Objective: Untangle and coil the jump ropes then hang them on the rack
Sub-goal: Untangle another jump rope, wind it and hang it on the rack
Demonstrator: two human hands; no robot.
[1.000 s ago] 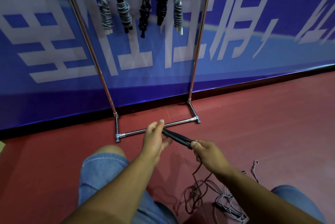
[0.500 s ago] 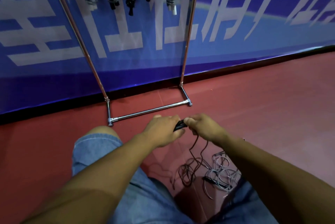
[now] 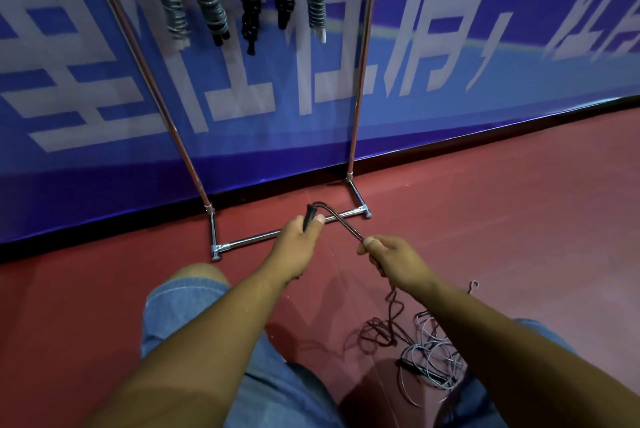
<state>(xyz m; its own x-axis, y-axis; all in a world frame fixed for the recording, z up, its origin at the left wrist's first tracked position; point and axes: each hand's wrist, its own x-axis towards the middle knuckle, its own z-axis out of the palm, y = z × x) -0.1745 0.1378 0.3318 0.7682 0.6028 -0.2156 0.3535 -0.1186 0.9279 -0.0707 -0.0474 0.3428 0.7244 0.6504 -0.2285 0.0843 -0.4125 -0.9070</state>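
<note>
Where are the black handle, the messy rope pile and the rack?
black handle [image 3: 309,215]: head view, its top end.
rope pile [image 3: 431,349]: head view, grey loops on the floor.
rack [image 3: 249,240]: head view, its bottom bar.

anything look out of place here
Yes: a tangled heap of ropes lies loose on the red floor near the right hand, dark and pale cords mixed, while coiled ropes hang neatly on the rack.

Red floor [image 3: 502,237], blue banner wall [image 3: 450,108] with large white characters, black skirting [image 3: 69,239]
</note>
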